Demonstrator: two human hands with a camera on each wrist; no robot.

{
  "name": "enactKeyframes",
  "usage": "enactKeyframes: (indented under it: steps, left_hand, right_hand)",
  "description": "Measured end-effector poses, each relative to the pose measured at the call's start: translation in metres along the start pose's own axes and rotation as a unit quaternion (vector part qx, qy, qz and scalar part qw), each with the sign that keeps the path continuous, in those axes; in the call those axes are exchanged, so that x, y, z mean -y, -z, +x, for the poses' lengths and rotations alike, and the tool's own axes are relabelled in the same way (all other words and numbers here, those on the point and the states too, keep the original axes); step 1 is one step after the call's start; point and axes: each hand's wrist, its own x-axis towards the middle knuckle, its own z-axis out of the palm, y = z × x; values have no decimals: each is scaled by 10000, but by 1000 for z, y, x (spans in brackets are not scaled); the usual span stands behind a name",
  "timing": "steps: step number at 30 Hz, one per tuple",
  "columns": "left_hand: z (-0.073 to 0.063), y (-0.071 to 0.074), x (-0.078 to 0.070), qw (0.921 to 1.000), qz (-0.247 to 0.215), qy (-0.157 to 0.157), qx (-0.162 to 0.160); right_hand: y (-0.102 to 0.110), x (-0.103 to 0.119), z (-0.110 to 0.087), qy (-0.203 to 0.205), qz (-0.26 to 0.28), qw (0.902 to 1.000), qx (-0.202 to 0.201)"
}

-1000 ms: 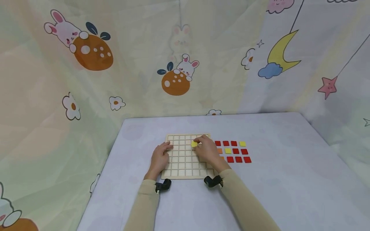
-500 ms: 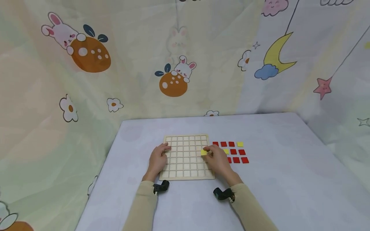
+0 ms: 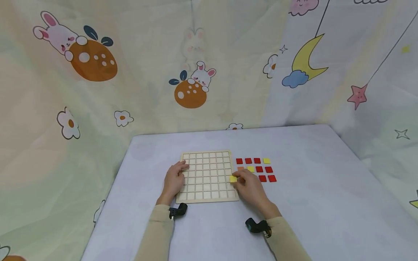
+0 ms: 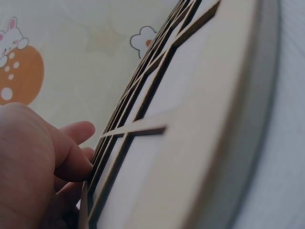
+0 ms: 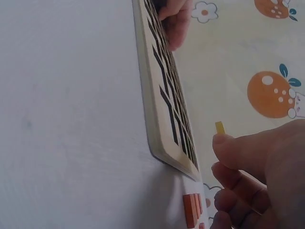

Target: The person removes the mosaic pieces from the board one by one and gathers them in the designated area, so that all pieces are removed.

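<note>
A pale wooden grid board [image 3: 209,177] lies flat on the table. My left hand [image 3: 173,178] rests at its left edge, with fingertips over the rim; the left wrist view shows the fingers [image 4: 76,164] touching that edge. Near the board's right edge, my right hand [image 3: 250,187] pinches a small yellow square tile [image 3: 233,179] between thumb and fingers. In the right wrist view the tile [image 5: 219,127] sticks up as a thin sliver above the thumb. From the head view I cannot tell whether the tile touches the board.
Right of the board lie rows of red tiles [image 3: 248,160], yellow tiles [image 3: 266,161] and an orange tile [image 3: 240,168], some hidden behind the right hand. A white cloth covers the table [image 3: 313,203]. A printed curtain [image 3: 143,65] hangs behind it.
My right hand has moved right and toward me with the yellow tile, from the board's upper part to its right edge. The left hand keeps its place on the left edge.
</note>
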Motion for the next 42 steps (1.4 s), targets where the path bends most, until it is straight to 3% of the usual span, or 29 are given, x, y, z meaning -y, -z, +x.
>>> enactKeyframes:
  steps: [11,20,31,42]
  left_hand:
    - [0,2,-1,9999,-28,72,78]
    - [2,0,-3,10000,34,52,64]
    - [0,1,0,9998,42,175,76]
    - [0,2,-1,9999,23,146,84]
  right_hand:
    - [20,-10,-8,-24,-241,9996,134]
    - [32,-21,-11,-83,-419,9974,581]
    - [32,-21,-13,-138,-717,9927,956]
    - [29,-24,-12,-184,-761,9921,982]
